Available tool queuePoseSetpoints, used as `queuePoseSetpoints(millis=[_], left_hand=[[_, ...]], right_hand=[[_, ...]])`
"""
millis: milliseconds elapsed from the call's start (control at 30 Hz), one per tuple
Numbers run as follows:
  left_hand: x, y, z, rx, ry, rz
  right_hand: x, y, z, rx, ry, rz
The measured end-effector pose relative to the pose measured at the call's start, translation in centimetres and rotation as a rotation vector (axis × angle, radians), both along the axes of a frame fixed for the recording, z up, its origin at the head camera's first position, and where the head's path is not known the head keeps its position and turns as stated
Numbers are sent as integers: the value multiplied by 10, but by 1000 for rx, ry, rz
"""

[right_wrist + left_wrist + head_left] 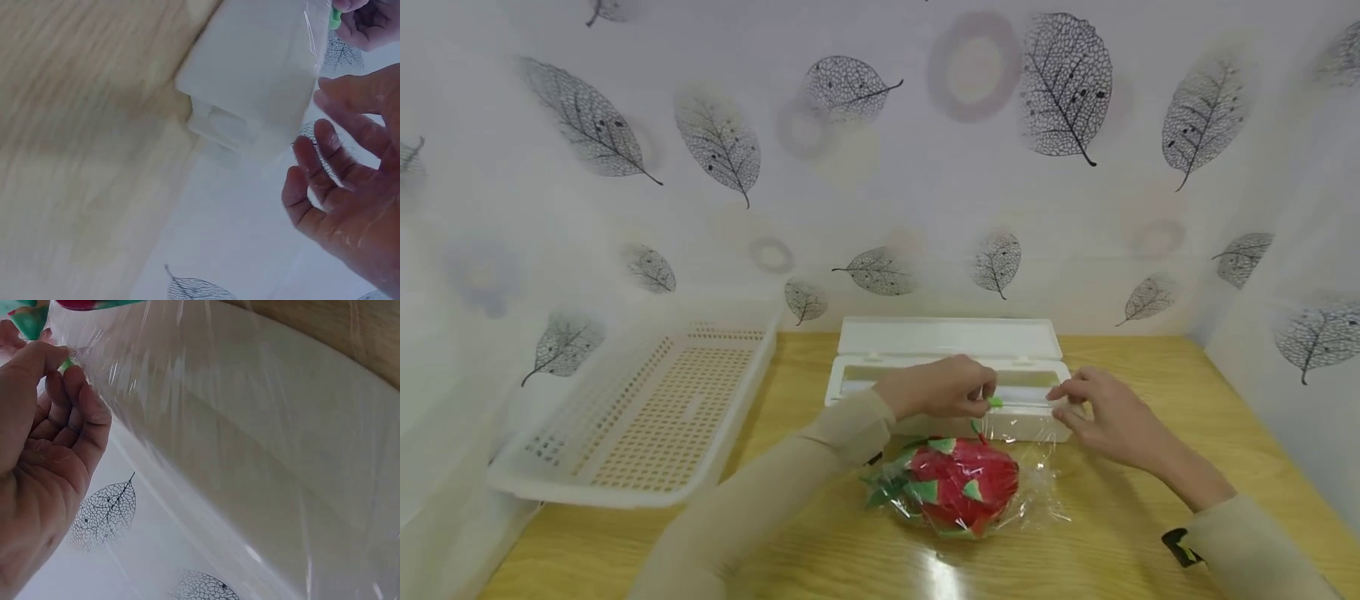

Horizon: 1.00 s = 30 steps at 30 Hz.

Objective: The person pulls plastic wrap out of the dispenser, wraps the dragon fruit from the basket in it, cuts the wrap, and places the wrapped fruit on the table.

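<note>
A red toy fruit with green leaves lies on the wooden table under a sheet of clear cling film. Behind it stands an open white film dispenser box. My left hand pinches the film's edge and a small green bit at the box's front. In the left wrist view the curled fingers hold the stretched film. My right hand hovers at the box's right end with its fingers loosely spread, holding nothing beside the box.
A white perforated plastic basket sits at the left of the table, partly over the edge. Leaf-patterned walls enclose the table at the back and both sides. Bare wood shows in front of the fruit and to its right.
</note>
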State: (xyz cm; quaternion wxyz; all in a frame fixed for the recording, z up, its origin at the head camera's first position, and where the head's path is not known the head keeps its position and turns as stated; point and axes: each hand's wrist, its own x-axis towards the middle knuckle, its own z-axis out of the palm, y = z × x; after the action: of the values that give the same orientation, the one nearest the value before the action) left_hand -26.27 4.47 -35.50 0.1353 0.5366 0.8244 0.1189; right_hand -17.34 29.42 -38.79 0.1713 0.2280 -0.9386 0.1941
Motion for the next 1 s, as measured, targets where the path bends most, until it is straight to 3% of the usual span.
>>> queuePoseSetpoints(millis=[133, 233, 467, 700, 800, 933, 1000], left_hand=[[1, 1, -3, 29, 23, 14], [1, 1, -4, 43, 29, 17], [3, 2, -5, 63, 19, 29], [2, 3, -7, 53, 31, 34], [1, 3, -7, 59, 47, 25], [1, 2, -7, 67, 59, 18], [1, 2, -8, 72, 61, 17]], right_hand=[[0, -13, 3, 29, 62, 67], [-1, -25, 4, 54, 54, 101], [0, -33, 10, 54, -74, 29], [5, -17, 14, 24, -202, -60], [5, -10, 13, 13, -113, -42], [0, -15, 11, 10, 94, 84], [-4, -19, 9, 32, 152, 155]])
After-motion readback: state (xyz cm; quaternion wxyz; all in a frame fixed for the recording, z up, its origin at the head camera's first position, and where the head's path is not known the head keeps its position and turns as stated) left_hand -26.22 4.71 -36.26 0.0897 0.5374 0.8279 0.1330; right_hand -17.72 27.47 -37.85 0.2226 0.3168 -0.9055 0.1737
